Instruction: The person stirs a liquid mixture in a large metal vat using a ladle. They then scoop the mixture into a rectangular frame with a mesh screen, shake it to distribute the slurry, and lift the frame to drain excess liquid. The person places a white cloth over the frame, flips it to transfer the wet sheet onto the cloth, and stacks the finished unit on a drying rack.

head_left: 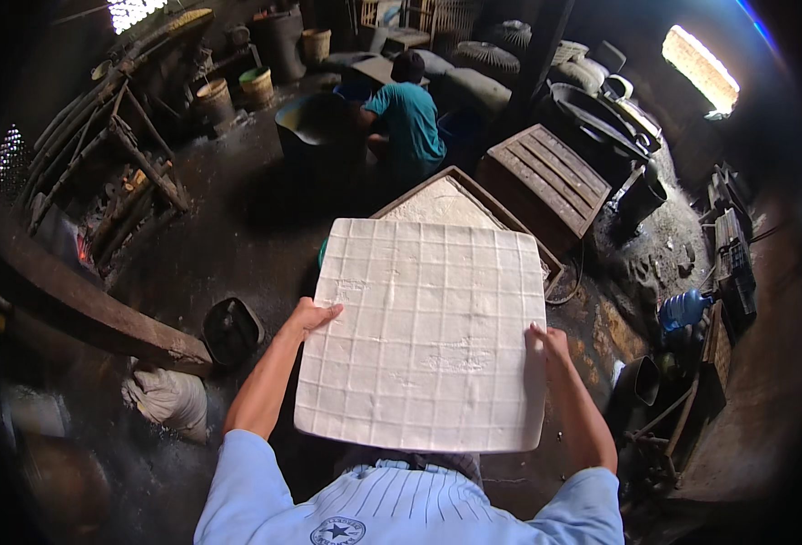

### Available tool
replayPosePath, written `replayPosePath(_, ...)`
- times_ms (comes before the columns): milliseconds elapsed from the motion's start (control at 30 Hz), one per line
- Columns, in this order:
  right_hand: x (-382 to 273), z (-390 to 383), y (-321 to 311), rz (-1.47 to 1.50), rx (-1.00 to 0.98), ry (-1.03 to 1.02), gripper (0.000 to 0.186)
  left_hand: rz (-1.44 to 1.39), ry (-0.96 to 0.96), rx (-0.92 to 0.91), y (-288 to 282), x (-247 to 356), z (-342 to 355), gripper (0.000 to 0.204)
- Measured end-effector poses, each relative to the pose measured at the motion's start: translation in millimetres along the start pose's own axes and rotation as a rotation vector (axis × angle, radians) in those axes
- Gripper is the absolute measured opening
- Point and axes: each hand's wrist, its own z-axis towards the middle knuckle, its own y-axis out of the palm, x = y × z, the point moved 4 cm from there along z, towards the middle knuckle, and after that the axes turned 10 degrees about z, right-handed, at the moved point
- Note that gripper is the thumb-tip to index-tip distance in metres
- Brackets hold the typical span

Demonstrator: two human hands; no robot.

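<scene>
In front of my body I hold a big, squarish, off-white slab (428, 336) that looks like tofu, its top marked with a grid of lines and a few rough patches. My left hand (316, 315) grips its left edge, thumb on top and fingers out of sight beneath. On the opposite edge my right hand (551, 341) has the same kind of hold, its fingers largely hidden. Whatever supports the underside cannot be seen. Just beyond the slab, partly covered by it, lies a wooden frame (487, 197) with a similar pale surface inside.
A person in a teal shirt (416, 123) crouches ahead beside a large round vat (315, 123). To the right of the frame stands a slatted wooden crate (546, 179). A thick beam (83, 300) crosses at left, near a dark bucket (233, 330) and a pale sack (169, 400).
</scene>
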Motion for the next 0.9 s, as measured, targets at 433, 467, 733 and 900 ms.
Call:
replayPosePath(433,-21.0,111.3,20.1,-0.116,-0.006,-0.013,0.029,-0.125,-0.013,0.167,25.5,-62.3,16.1,0.064)
replayPosePath(467,-27.4,110.4,22.4,-0.135,-0.052,0.021,0.027,-0.109,-0.024,0.183,30.9,-79.1,14.8,0.069)
replayPosePath(733,-98.7,111.7,-52.4,-0.156,-0.075,-0.061,0.024,-0.203,-0.095,0.150,112.9,-25.6,-5.3,0.111)
replayPosePath(900,-130.5,141.9,-94.4,-0.515,-0.092,-0.507,0.029,-0.129,-0.066,0.162,168.5,11.0,11.6,0.123)
